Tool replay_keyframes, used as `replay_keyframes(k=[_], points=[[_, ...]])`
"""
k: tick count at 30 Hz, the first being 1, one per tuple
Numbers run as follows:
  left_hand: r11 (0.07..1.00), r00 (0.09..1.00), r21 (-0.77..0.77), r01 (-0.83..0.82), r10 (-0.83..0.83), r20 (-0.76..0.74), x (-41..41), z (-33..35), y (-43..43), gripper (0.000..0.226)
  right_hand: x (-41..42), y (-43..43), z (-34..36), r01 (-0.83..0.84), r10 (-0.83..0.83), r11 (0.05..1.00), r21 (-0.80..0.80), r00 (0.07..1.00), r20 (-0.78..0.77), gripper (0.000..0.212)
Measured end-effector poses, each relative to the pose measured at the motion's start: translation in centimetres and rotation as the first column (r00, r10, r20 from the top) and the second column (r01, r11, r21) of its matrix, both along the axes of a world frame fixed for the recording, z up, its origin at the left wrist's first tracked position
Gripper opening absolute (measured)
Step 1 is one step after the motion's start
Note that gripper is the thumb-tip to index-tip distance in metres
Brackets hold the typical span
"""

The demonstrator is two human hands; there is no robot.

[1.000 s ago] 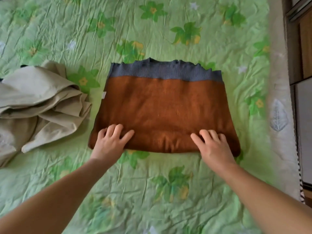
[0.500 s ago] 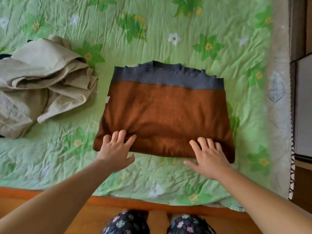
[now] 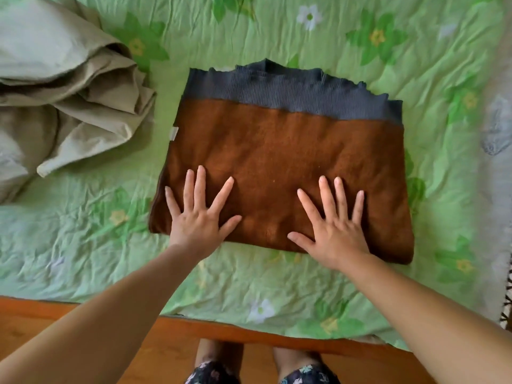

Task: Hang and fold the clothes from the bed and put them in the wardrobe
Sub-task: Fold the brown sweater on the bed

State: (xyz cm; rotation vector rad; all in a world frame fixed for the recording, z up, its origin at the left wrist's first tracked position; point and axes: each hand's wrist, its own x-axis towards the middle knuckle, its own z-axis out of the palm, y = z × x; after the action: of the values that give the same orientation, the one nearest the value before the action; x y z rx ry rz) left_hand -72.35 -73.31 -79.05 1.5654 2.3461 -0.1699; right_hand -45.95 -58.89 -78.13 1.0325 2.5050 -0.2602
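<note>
My left hand (image 3: 198, 225) and right hand (image 3: 336, 231) press flat on the folded sweater (image 3: 291, 151), which lies near the bed (image 3: 83, 245) edge; fingers (image 3: 200, 187) spread wide, holding nothing. If I lift by this near edge alone, the layers would likely slide open. The thick knit may also spring back.

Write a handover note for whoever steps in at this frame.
Left hand: open, flat on the folded brown sweater, near its left corner.
Right hand: open, flat on the sweater, right of centre.
Sweater lies on the green bedspread; beige garment lies crumpled to its left, apart from it.
Done: sweater folded.
Left: carry it to the wardrobe, then handle the beige garment. Wardrobe not in view.
</note>
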Motion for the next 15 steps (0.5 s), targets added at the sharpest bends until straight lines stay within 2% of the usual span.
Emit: replay_keyframes(k=[3,5,7,9,11,14,15], points=[[0.997,0.997,0.028,-0.072,0.071,0.031,-1.0,1.5,-0.5,0.078,-1.9,1.0,1.5,0.012,-0.012,1.0,-0.006,0.999,-0.037,0.081],[0.973,0.972,0.024,-0.227,0.225,0.071,-2.3,2.3,-1.2,0.077,-5.1,2.6,2.3,-0.081,0.082,0.997,0.004,0.995,-0.06,0.076],[0.909,0.898,-0.01,-0.417,0.413,0.149,-3.9,2.8,-2.4,0.084,-9.7,4.7,2.8,-0.188,0.19,0.982,0.032,0.979,-0.071,0.071],[0.843,0.8,-0.012,-0.538,0.515,0.308,-5.5,3.0,-3.2,0.092,-15.1,6.8,3.0,-0.267,0.271,0.962,0.06,0.959,-0.087,0.065],[0.769,0.67,-0.019,-0.639,0.57,0.476,-6.6,3.2,-3.3,0.092,-20.3,8.4,3.2,-0.373,0.381,0.924,0.089,0.919,-0.099,0.066],[0.645,0.435,-0.16,-0.748,0.657,0.616,-7.8,3.6,-2.6,0.064,-27.2,9.0,4.3,-0.595,0.599,0.798,0.094,0.8,-0.024,0.092],[0.613,0.356,-0.216,-0.76,0.671,0.651,-8.1,3.6,-2.5,0.052,-29.1,8.7,4.6,-0.671,0.672,0.735,0.099,0.74,0.027,0.094]])
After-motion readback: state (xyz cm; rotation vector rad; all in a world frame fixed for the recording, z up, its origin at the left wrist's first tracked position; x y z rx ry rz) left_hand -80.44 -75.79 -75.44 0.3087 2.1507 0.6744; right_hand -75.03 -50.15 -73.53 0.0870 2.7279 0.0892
